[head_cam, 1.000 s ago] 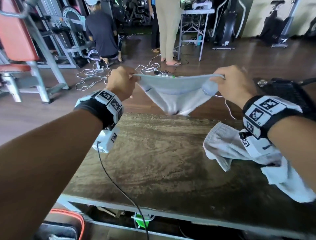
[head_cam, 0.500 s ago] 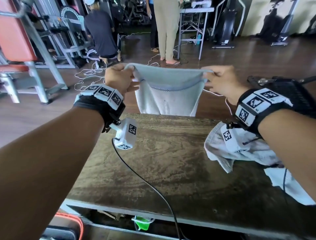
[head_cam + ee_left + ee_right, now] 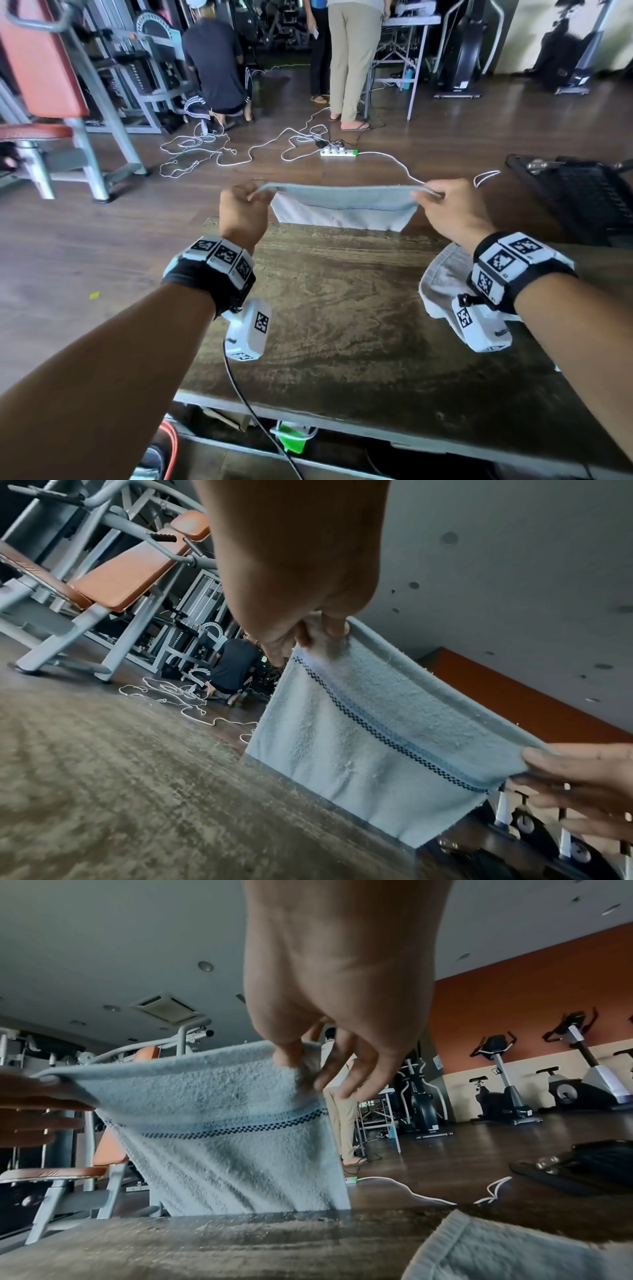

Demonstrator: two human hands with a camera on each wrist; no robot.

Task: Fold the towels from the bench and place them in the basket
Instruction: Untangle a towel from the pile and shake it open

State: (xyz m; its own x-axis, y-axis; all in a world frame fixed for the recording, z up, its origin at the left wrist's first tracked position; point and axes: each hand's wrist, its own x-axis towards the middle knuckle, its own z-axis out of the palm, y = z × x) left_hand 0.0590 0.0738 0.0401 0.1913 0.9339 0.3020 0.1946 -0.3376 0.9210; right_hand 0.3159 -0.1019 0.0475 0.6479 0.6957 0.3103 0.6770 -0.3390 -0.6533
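Observation:
A light blue towel (image 3: 342,205) with a dark checked stripe hangs doubled over, stretched flat just past the far edge of the wooden bench (image 3: 325,325). My left hand (image 3: 245,209) pinches its upper left corner (image 3: 329,639). My right hand (image 3: 442,205) pinches the upper right corner (image 3: 294,1064). The towel's lower edge dips behind the bench edge (image 3: 240,1213). A second pale towel (image 3: 442,284) lies crumpled on the bench at the right, partly under my right wrist. A black basket (image 3: 575,202) sits to the far right of the bench.
White cables and a power strip (image 3: 339,152) lie on the floor beyond the bench. A person crouches (image 3: 215,68) and another stands (image 3: 349,61) further back. An orange-padded gym machine (image 3: 51,102) stands at left. A black cable (image 3: 253,411) trails from my left wrist.
The towel went from sagging between my hands to hanging flat and taut. My hands then lowered it toward the bench's far edge and moved a little further apart.

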